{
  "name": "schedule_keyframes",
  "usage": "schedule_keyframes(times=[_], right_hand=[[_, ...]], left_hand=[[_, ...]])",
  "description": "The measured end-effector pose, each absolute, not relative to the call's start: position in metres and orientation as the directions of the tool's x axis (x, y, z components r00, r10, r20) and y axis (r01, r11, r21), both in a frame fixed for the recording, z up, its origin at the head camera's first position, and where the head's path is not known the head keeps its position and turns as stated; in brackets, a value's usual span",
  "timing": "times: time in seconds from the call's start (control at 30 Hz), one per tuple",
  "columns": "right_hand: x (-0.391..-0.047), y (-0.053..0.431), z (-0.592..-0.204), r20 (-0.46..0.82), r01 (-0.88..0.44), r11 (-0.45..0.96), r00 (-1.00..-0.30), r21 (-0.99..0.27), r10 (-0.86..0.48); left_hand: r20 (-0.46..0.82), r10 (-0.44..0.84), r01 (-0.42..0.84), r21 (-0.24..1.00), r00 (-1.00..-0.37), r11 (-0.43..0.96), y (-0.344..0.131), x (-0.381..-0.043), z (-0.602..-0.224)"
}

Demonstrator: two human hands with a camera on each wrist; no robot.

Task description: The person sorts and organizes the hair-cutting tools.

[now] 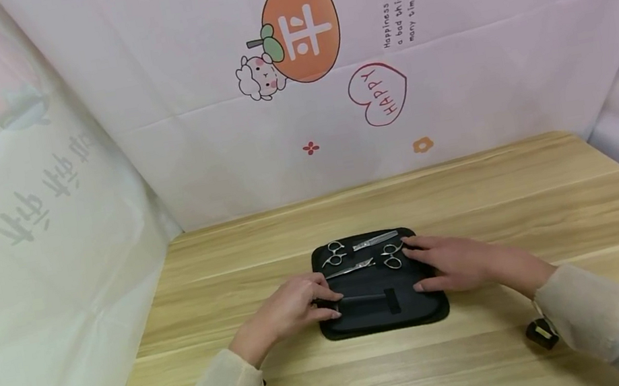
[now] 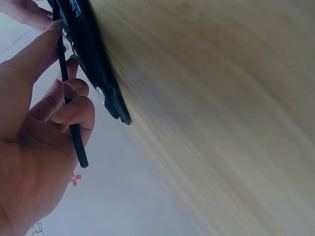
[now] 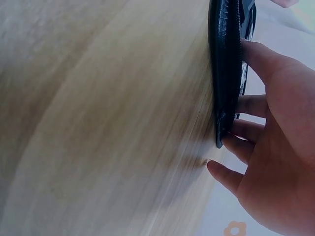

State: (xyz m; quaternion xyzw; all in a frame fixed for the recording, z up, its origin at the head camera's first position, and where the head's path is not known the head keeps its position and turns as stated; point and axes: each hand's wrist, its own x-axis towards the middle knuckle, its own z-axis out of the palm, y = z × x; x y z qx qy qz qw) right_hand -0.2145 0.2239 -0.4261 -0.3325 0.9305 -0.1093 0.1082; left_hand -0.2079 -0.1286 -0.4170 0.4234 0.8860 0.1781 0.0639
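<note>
A black zip case (image 1: 369,326) lies spread on the wooden table, holding two pairs of silver scissors. The thinning scissors (image 1: 375,240) have handles on the left; below them the other scissors (image 1: 353,268) point left. My left hand (image 1: 297,304) pinches the end of a slim black comb (image 1: 361,298), whose far part lies under a strap (image 1: 392,301). In the left wrist view the comb (image 2: 78,142) runs between thumb and fingers; its teeth cannot be made out. My right hand (image 1: 456,260) rests on the case's right edge, fingers extended, near the lower scissors' handles.
The wooden table (image 1: 235,260) extends around the case, bounded at the back by a printed white cloth (image 1: 218,160) and at the left by another cloth (image 1: 103,207). A small black device (image 1: 540,333) sits at the right wrist.
</note>
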Motion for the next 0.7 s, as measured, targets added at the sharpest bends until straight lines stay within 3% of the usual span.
schedule_keyframes(times=[0.5, 0.7], right_hand=[[-0.214, 0.22, -0.422, -0.148, -0.593, 0.763, -0.756, -0.259, -0.638], [-0.212, 0.219, -0.421, -0.151, -0.587, 0.765, -0.758, -0.266, -0.634]], left_hand=[[0.075, 0.811, 0.787, 0.31, -0.58, 0.534, -0.095, -0.212, -0.43], [0.061, 0.807, 0.777, 0.322, -0.587, 0.541, -0.091, -0.213, -0.433]])
